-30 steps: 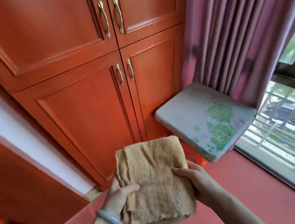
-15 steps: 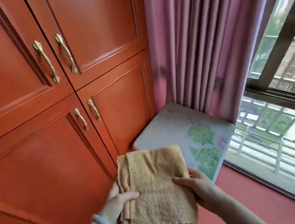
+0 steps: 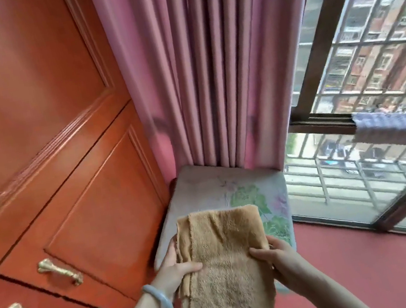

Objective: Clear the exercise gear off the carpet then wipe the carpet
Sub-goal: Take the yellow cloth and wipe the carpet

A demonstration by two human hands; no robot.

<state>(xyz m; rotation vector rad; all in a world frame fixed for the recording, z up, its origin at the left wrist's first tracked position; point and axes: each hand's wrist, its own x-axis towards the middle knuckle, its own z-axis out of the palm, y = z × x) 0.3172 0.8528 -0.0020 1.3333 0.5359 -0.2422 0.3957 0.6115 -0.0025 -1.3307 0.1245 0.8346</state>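
Note:
A folded tan towel (image 3: 224,258) is held flat in front of me, above the red carpet (image 3: 380,272). My left hand (image 3: 174,268) grips its left edge, thumb on top and fingers underneath. At the towel's right edge my right hand (image 3: 273,252) holds on the same way. No exercise gear shows in this view.
A white cushioned stool with a green leaf print (image 3: 233,192) stands just behind the towel, in the corner. Red wooden cupboard doors (image 3: 52,180) fill the left. Pink curtains (image 3: 209,71) hang behind the stool. A barred window (image 3: 363,98) is at right, with a bluish duster (image 3: 388,128) by its frame.
The view has swung right and up, from the cupboard toward the curtain and window. Both hands keep the same grip on the towel.

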